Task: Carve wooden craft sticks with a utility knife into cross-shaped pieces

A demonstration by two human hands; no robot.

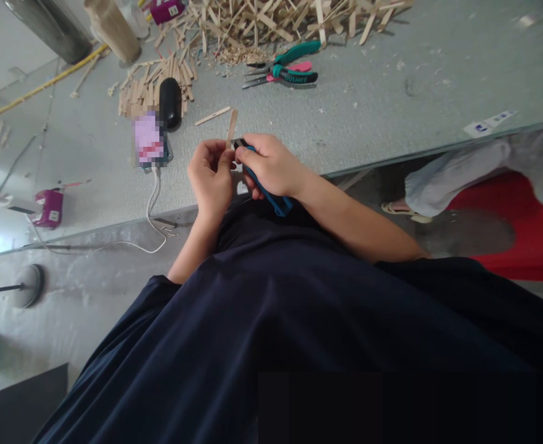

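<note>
My left hand [212, 176] is closed, with a wooden craft stick [232, 125] pinched between thumb and fingers. The stick points up and away over the table's front edge. My right hand [271, 163] is wrapped round blue-handled pliers [271, 196]. Their dark head is at the lower part of the stick, beside my left fingertips; whether the jaws touch the stick is hidden. Just beyond my hands, another craft stick [212, 116] lies flat on the table [368, 117].
Green-handled pliers [294, 76] and a pink-handled tool [306, 66] lie beyond my hands. Behind them spreads a heap of craft sticks [262, 21]. To the left are a black mouse-like object [170, 103], a blurred phone-like device [150, 139] and its white cable [153, 197]. A person's leg [456, 179] shows at right.
</note>
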